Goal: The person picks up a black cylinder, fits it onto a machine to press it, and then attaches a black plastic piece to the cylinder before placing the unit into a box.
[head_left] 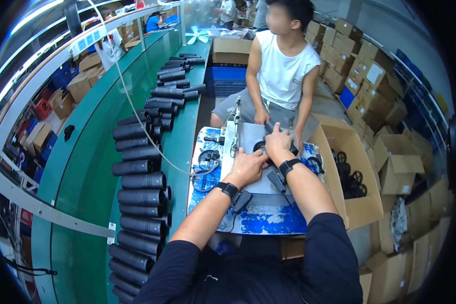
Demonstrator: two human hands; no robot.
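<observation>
My left hand point(247, 166) rests palm down on a grey plate point(252, 136) fixed on the worn blue work table point(268, 220), its fingers touching a black round part point(261, 146). My right hand point(278, 144) presses on the same black part from the right, fingers curled over it. Both wrists wear black bands. A pneumatic screwdriver point(235, 126) hangs upright just left of my hands. Loose black ring-shaped parts point(207, 161) lie on the table to the left.
A long row of black cylinders point(142, 182) lies along the green conveyor point(81, 167) at left. A person in a white sleeveless shirt point(283, 66) sits opposite. An open cardboard box point(359, 207) with black wheel parts stands at right; stacked cartons point(370, 76) behind.
</observation>
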